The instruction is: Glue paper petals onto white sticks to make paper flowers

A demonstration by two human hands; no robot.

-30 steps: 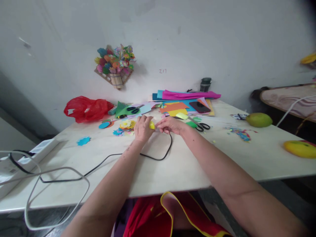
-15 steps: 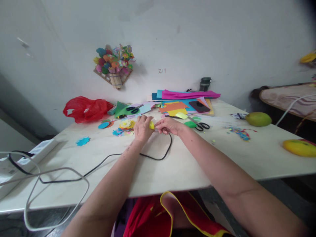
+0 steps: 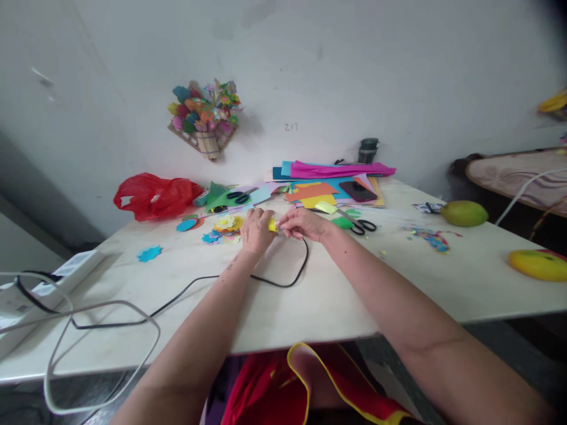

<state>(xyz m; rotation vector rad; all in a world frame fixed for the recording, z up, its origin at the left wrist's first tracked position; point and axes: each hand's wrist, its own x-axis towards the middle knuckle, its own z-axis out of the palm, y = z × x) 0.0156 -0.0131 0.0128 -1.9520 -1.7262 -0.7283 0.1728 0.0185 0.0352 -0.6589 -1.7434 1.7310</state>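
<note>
My left hand (image 3: 257,229) is closed around a small yellow object (image 3: 272,225), most of which its fingers cover. Against the right end of that object, my right hand (image 3: 302,224) pinches something small and whitish that is mostly hidden. A black cord (image 3: 287,285) loops up to the underside of my right hand; whether it joins the yellow object cannot be seen. Just left of my left hand lies a pile of paper flowers (image 3: 227,223), with yellow, blue and pink petals. Scissors with black handles (image 3: 364,226) lie to the right of my right hand.
Coloured sheets (image 3: 310,192) and a phone (image 3: 358,190) lie at the back, near a red plastic bag (image 3: 155,195). A power strip (image 3: 73,268) with white cables is at the left edge. Mangoes (image 3: 464,213) and paper scraps (image 3: 432,238) lie on the right.
Both hands stay almost in place. The yellow object has turned slightly between them, and my right fingers have shifted a little at its end.
</note>
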